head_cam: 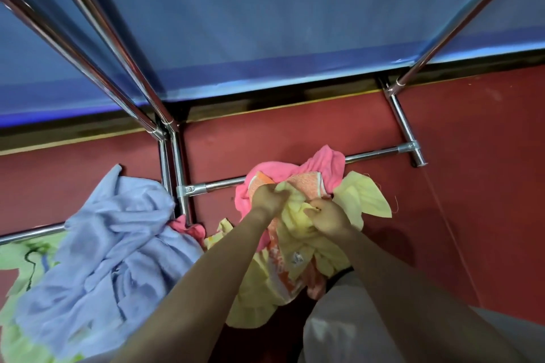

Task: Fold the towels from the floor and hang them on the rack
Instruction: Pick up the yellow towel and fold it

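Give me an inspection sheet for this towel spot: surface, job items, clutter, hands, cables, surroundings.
Surface: dark red floor, towels heaped on it.
Job's things: pale yellow towel being gathered; pink towel and orange patterned towel beneath it; crumpled light blue towel to the left; chrome tube rack, no towel seen hung on it.
Clutter: green printed cloth at left edge.
Hands: left hand and right hand both grip the yellow towel.
Cables: nothing seen.
Surroundings: blue wall behind the rack.

small white tag on the yellow towel, print too blurred to read
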A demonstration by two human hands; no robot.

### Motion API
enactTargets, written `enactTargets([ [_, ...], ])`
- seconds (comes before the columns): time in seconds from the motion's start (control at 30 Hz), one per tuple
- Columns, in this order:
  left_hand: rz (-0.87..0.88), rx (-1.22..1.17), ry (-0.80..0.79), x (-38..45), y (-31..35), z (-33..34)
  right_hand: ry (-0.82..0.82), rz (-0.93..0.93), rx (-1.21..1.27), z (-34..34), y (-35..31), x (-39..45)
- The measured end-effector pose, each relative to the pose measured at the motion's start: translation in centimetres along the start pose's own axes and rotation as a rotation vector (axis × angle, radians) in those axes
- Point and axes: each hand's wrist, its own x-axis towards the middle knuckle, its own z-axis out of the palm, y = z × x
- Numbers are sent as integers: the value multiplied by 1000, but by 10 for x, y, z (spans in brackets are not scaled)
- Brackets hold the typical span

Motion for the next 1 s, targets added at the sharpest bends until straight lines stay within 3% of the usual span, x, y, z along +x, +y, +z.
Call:
enactTargets([
  [0.1, 57, -111, 71, -18, 12, -18, 182, -59, 29, -19, -21, -12],
  [0.2, 220, -215, 98, -55, 35, -49, 319, -129, 0, -49, -49, -33],
  [0.4, 468, -242, 166, -150, 89, -110, 211, -320, 30, -126, -118, -105],
  [0.53, 485, -351, 132, -227, 104, -128, 173, -423, -53, -159, -128, -177],
  [0.63, 461, -412, 106, -271, 89, -127, 150, -469, -56, -145, -121, -218],
  [0.8, 362, -412, 16, -318, 58, -115, 249, -646, 148, -134, -168, -276],
  [0.93, 516, -223, -13, -338, 45, -116, 327, -697, 347, -158, -184, -317],
  [1.0, 615, -243, 4, -355, 37, -115, 351, -688, 442, -164, -191, -335],
])
